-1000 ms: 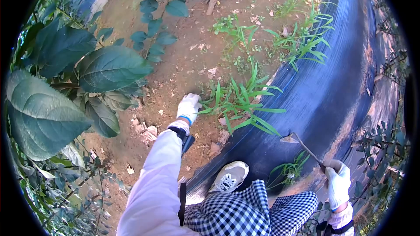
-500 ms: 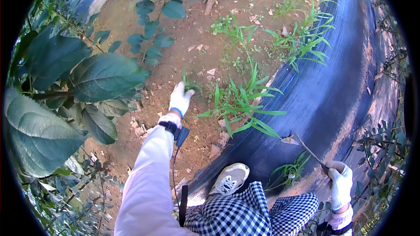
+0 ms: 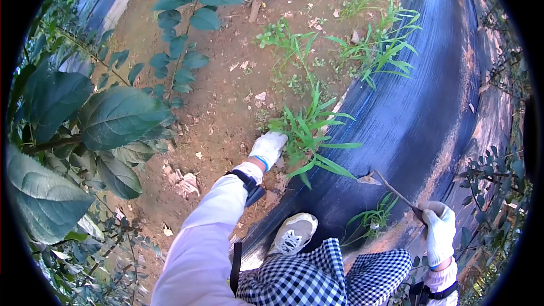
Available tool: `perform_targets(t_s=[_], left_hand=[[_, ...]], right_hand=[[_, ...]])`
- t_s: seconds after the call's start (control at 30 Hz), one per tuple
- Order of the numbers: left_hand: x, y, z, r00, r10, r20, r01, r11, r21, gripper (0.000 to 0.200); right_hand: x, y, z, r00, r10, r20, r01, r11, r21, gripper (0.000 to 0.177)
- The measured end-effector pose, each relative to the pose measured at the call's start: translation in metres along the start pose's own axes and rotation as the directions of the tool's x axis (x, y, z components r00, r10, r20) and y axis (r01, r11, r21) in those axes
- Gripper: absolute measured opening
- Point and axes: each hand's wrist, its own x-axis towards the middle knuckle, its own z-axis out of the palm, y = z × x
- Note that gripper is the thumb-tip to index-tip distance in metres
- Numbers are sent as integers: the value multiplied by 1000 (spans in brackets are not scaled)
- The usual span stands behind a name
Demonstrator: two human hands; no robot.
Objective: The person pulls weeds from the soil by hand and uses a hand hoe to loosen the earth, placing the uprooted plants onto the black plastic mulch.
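On bare brown soil beside the shiny black plastic sheeting (image 3: 408, 113), a narrow-leaved green weed (image 3: 309, 127) is met by the white-gloved left hand (image 3: 269, 149); whether its grip is closed cannot be told. A thin-shafted metal hand tool (image 3: 396, 191) is clamped in the white-gloved right hand (image 3: 439, 232).

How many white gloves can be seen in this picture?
2. The left glove is low over the soil, beside a clump of grass; the right glove is closed around the handle of a hand tool. No others show.
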Motion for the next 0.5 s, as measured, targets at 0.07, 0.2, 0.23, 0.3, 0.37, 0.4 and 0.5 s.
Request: perform_targets(t_s=[0.07,0.2,0.23,0.3,0.37,0.4,0.5], left_hand=[[6,-8,9,962,-202,-183,160,962,-223,26],[-11,-26,-49,788,-613,58,278,269,-922,27],[-14,-46,-47,793,-608,-44,286,435,-854,31],[-6,-81,-21,824,-487,-289,231,755,-613,46],[5,-27,-61,890,-406,-205,373,910,-182,52],[11,-16,-60,908,-376,-182,373,926,-52,52],[29,-37,-11,977,-126,-172,137,989,55,38]], right_hand=[[0,1,-3,1000,5,-6,-5,1000,1,17],[5,24,-6,999,-44,3,44,996,81,17],[5,28,-4,999,-51,-4,52,994,95,17],[6,26,-3,998,-57,-30,60,992,107,17],[2,18,0,997,-29,-68,36,994,106,18],[2,17,-1,999,-21,-45,25,995,98,18],[5,25,-3,998,-50,-35,53,993,101,16]])
